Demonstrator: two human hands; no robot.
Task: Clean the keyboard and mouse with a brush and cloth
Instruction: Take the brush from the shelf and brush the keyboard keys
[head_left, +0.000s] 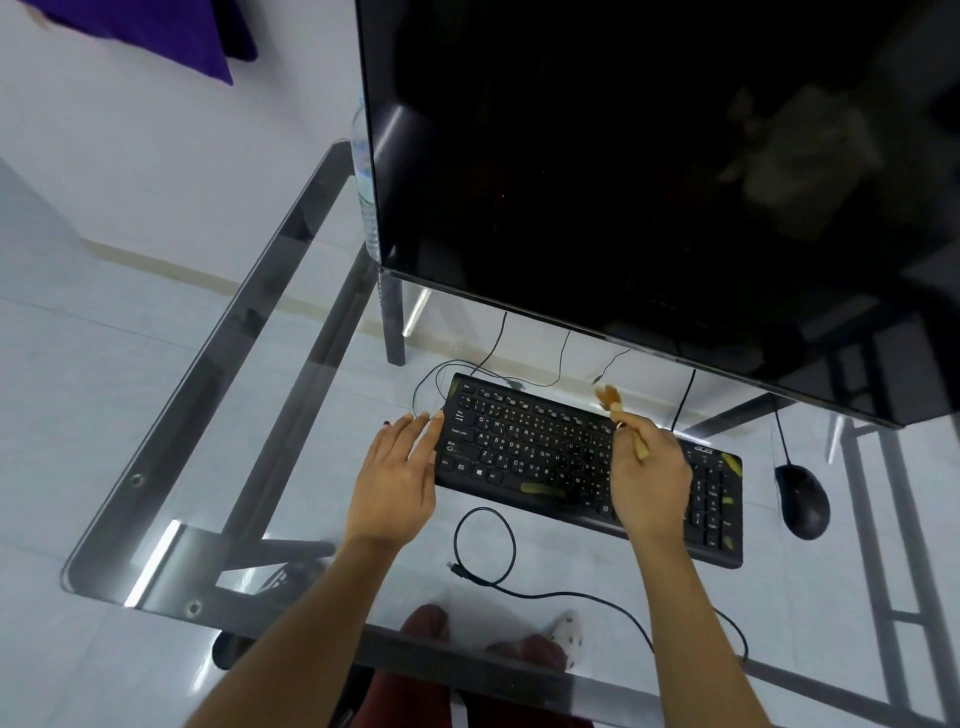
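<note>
**Keyboard brushing in hand; mouse and cloth stage outstanding**

The black keyboard (587, 467) lies on the glass desk (291, 415), just in front of the dark monitor (649, 182). The left hand (400, 483) rests flat, fingers spread and gripping nothing, with its fingertips against the keyboard's left end; this appears intended to stop the board sliding under the strokes. The right hand (649, 483) is closed around the handle of a small brush (618, 415), bristles angled away over the upper key rows. The bristles are blurred, so contact with the keys cannot be confirmed.

Condition of the keyboard: yellowish smears or debris show near the space bar and on the number pad at the right.

The black mouse (802, 501) sits apart to the right, untouched. A loose cable (485, 540) loops on the desk nearer the person. No cloth is visible.
</note>
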